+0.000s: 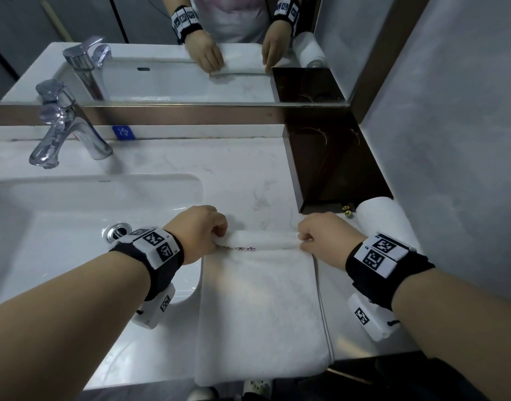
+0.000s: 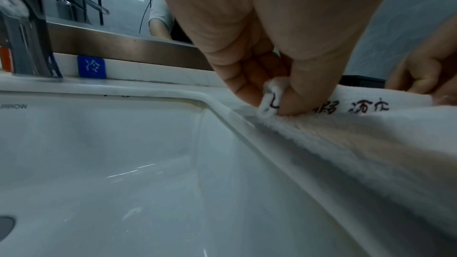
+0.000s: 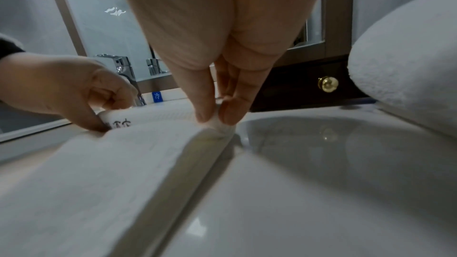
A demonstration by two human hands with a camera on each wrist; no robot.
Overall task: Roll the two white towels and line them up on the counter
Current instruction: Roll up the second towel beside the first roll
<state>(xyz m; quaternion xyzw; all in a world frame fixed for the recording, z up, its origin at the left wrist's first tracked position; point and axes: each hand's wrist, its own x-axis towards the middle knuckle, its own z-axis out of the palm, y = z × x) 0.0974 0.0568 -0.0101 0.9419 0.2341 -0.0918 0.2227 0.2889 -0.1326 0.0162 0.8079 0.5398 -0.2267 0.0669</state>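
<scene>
1. The left hand (image 1: 200,231) pinches the left end of the flat towel's (image 1: 260,308) rolled far edge between thumb and curled fingers (image 2: 249,77).
2. The right hand (image 1: 325,234) pinches the right end of the same roll, thumb and forefinger (image 3: 202,101) pressed together on the cloth.
3. The flat towel lies on the marble counter (image 1: 190,166) just right of the sink (image 1: 83,215), its near end hanging over the counter's front edge; only its far edge is turned into a thin roll, with dark embroidered characters (image 2: 368,107) showing.
4. A rolled white towel (image 1: 384,218) lies at the counter's right edge, against the wall, just beside a dark wooden box (image 1: 332,166) with a brass knob (image 3: 327,83).
5. A chrome faucet (image 1: 66,131) stands at the back left, below the mirror (image 1: 190,47).
</scene>
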